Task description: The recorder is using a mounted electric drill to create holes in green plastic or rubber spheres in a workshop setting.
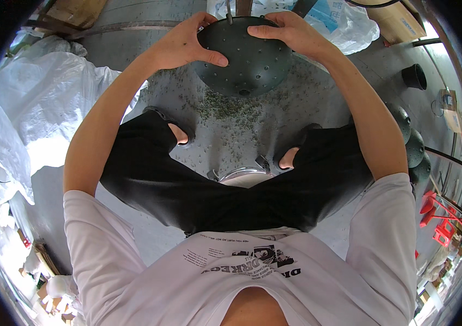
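Note:
Both my hands hold a dark grey-green, dome-shaped round shell (244, 62) over the floor in front of my knees. Small holes or studs dot its surface, and a larger dark hole shows near its lower edge. My left hand (190, 44) grips the left rim, thumb on the outer face and fingers curled behind. On the upper right rim, my right hand (285, 31) has its thumb pressed against the surface. A thin metal rod (229, 16) meets the shell's far edge between the hands; whether it enters a hole I cannot tell.
Green-black shavings (223, 106) litter the floor between my feet. Similar dark shells (413, 146) are stacked at the right, with a black bucket (414, 77) beyond. Clear plastic sheeting (51, 92) lies at the left. A cardboard box (394, 24) stands far right, red stools (443, 231) nearer.

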### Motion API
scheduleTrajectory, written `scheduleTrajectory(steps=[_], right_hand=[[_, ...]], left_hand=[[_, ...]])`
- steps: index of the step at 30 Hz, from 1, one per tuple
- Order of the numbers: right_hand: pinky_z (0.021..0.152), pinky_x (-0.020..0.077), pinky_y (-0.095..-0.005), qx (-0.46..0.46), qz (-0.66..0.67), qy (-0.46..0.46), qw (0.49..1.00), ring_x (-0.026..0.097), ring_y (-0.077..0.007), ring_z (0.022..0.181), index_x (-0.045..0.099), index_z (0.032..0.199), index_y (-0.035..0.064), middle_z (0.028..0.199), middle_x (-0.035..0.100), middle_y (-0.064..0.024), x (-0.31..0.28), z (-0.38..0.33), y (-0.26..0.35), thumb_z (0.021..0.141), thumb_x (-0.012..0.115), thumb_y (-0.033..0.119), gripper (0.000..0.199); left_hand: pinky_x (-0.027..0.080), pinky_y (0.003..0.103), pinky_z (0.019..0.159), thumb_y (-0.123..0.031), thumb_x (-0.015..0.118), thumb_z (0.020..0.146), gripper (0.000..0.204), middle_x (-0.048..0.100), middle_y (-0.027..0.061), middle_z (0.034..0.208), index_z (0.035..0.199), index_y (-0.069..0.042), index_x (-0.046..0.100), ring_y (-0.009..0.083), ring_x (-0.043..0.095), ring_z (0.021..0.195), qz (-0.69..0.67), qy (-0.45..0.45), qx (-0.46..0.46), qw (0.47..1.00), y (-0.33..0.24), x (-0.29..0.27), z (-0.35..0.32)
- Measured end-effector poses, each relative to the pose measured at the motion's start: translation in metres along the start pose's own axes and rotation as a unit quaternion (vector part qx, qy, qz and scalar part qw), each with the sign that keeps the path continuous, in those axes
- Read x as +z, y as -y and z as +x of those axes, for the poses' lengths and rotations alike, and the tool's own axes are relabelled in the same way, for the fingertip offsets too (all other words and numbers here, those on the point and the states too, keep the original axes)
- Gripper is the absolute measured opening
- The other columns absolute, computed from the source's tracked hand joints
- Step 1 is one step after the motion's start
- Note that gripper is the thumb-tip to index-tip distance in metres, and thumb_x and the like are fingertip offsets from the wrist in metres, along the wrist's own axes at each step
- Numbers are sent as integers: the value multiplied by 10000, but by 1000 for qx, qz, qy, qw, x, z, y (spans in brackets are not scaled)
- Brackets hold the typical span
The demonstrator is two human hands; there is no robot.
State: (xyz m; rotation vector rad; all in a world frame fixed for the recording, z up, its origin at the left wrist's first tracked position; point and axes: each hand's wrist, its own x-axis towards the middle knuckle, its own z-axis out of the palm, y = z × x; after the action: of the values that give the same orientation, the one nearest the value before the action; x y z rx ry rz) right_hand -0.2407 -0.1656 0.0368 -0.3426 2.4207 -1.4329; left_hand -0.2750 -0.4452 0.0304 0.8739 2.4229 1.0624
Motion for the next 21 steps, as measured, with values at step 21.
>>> scheduleTrajectory(steps=[21], right_hand=[[765, 496, -307, 2, -13, -25, 1000, 656, -175, 811, 722, 1037, -11, 880, 691, -79, 2, -3, 6, 854, 752, 507, 550]], left_hand=[[398, 359, 1088, -276, 967, 626, 981, 558, 164, 1319, 1399, -32, 416, 286, 527, 1264, -6, -18, -6, 1000, -3, -6, -3]])
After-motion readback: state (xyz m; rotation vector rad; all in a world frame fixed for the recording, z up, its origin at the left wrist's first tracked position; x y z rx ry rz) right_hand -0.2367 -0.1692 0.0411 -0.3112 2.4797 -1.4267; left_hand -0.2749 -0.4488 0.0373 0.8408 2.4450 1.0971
